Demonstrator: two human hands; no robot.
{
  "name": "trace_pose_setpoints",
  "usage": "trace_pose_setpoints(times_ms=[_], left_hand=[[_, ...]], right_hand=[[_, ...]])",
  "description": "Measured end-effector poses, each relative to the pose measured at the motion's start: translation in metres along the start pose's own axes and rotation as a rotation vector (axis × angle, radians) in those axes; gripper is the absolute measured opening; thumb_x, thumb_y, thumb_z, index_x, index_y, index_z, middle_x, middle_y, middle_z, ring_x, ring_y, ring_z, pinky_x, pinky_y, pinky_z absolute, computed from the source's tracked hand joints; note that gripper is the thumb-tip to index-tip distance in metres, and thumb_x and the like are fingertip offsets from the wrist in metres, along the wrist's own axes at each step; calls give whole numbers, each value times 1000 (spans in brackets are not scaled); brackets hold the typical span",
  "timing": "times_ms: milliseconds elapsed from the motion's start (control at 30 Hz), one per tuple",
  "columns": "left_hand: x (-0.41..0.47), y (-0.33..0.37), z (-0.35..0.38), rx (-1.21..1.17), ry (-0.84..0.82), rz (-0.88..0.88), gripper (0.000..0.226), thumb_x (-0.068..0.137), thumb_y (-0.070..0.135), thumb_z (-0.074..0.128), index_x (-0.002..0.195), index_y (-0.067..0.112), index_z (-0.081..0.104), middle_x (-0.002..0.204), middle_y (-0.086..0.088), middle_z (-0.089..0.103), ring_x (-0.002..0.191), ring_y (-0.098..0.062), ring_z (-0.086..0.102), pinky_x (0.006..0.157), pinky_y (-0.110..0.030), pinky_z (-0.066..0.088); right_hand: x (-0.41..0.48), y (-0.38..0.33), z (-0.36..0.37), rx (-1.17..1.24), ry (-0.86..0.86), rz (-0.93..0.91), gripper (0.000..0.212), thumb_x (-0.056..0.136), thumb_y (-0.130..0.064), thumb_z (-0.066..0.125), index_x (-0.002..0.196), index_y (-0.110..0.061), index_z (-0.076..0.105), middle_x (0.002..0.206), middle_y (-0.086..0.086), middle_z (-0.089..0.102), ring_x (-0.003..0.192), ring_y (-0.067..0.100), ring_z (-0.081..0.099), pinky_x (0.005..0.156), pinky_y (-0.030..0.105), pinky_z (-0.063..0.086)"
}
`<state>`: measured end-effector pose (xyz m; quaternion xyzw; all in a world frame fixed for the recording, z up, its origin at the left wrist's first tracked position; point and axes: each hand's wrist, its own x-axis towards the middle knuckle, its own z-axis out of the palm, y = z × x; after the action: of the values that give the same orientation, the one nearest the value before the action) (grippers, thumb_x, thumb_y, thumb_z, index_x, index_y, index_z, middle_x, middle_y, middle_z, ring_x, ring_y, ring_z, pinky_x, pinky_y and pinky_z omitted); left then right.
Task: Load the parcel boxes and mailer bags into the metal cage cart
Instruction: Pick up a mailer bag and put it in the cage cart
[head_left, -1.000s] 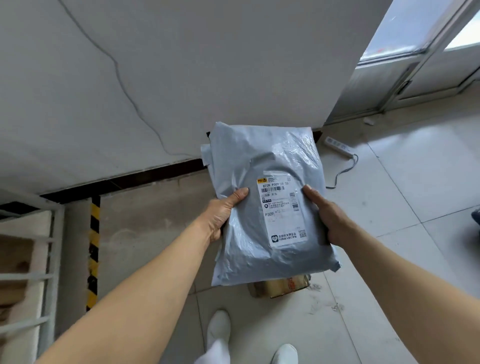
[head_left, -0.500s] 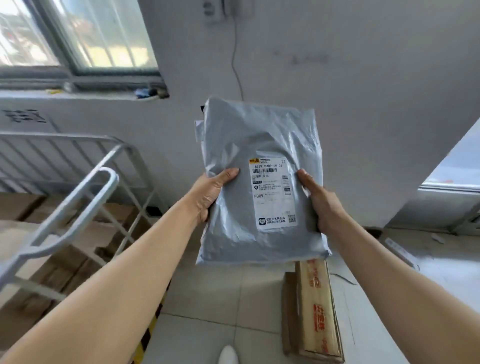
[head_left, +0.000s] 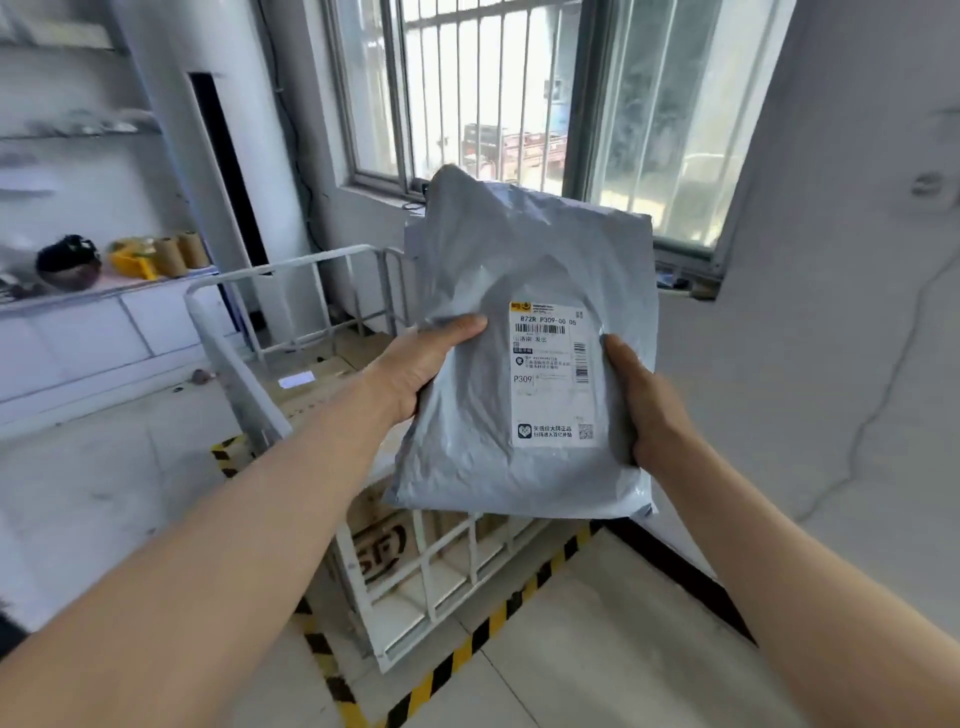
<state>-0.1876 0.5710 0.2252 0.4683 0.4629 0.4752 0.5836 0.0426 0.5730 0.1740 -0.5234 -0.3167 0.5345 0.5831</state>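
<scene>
Grey mailer bag (head_left: 498, 260) held upright, label toward wearer, seemingly over the metal cage cart (head_left: 280, 265); not yet in. Left hand (head_left: 421, 364) grips its 9 o'clock edge, right hand (head_left: 644, 410) its 3 o'clock edge, likely to steady the floppy plastic. Cardboard boxes (head_left: 311, 374) sit in the cart at 8 o'clock.

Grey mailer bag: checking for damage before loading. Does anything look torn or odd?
Nothing stands out. The grey mailer bag is wrinkled but shows no tear, its label lies flat, and the left hand and right hand grip its sides.
</scene>
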Motion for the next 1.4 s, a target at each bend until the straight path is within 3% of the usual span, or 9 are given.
trace_pose_setpoints(times_ms=[167, 300, 433, 633, 800, 900, 1067, 1233, 1400], left_hand=[[22, 27, -118, 18, 134, 23, 16, 88, 23, 66, 99, 12, 70, 89, -7, 73, 70, -18, 70, 63, -24, 58], [53, 39, -192, 57, 163, 5, 33, 88, 28, 66, 115, 8, 67, 104, -13, 71, 78, -21, 70, 72, -27, 58], [94, 42, -245, 36, 172, -27, 28, 88, 27, 66, 109, 9, 69, 93, -9, 73, 67, -17, 72, 57, -23, 57], [178, 26, -296, 43, 234, -70, 37, 82, 34, 72, 111, 12, 69, 104, -11, 73, 91, -24, 70, 87, -34, 54], [244, 15, -323, 9, 262, -87, 20, 84, 25, 71, 98, 11, 69, 86, -6, 75, 66, -17, 72, 57, -23, 58], [278, 13, -338, 18, 272, -105, 10, 86, 20, 68, 86, 10, 68, 70, -2, 74, 56, -15, 70, 51, -23, 57], [343, 0, -358, 41, 234, -165, 28, 83, 23, 72, 103, 5, 68, 87, -9, 75, 67, -21, 72, 62, -30, 60], [410, -33, -372, 67, 74, -287, 47, 83, 25, 72, 123, 2, 61, 114, -19, 68, 100, -35, 67, 91, -46, 54], [466, -87, -397, 140, -111, -447, 71, 67, 35, 84, 125, 3, 58, 119, -20, 65, 100, -34, 68, 89, -47, 55]], right_hand=[[41, 30, 130, 25, -155, 8, 84, 45, -57, 88, 113, -14, 67, 100, 5, 75, 93, 28, 71, 94, 46, 52], [70, 50, 208, 30, -206, 35, 73, 55, -54, 84, 112, -13, 68, 99, 5, 75, 93, 27, 71, 92, 42, 53], [105, 66, 263, 31, -191, 52, 67, 60, -52, 84, 112, -13, 68, 98, 4, 75, 92, 26, 71, 91, 41, 54], [179, 87, 312, -20, -164, 80, 74, 52, -57, 84, 110, -15, 68, 97, 3, 75, 90, 25, 72, 91, 42, 54], [247, 107, 346, -32, -143, 139, 61, 63, -53, 83, 106, -13, 68, 97, 4, 75, 89, 24, 71, 87, 38, 55], [288, 124, 363, -59, -125, 183, 98, 32, -70, 86, 109, -12, 69, 99, 3, 75, 92, 26, 71, 93, 42, 53], [330, 142, 372, -57, -30, 234, 109, 20, -70, 85, 110, -12, 69, 99, 2, 75, 92, 25, 71, 94, 40, 52], [355, 174, 368, -99, 174, 263, 111, 23, -76, 81, 113, -12, 67, 103, 0, 74, 93, 22, 70, 95, 37, 52], [354, 231, 370, -92, 383, 372, 118, 21, -82, 77, 117, -14, 65, 108, 0, 72, 96, 23, 69, 95, 39, 52]])
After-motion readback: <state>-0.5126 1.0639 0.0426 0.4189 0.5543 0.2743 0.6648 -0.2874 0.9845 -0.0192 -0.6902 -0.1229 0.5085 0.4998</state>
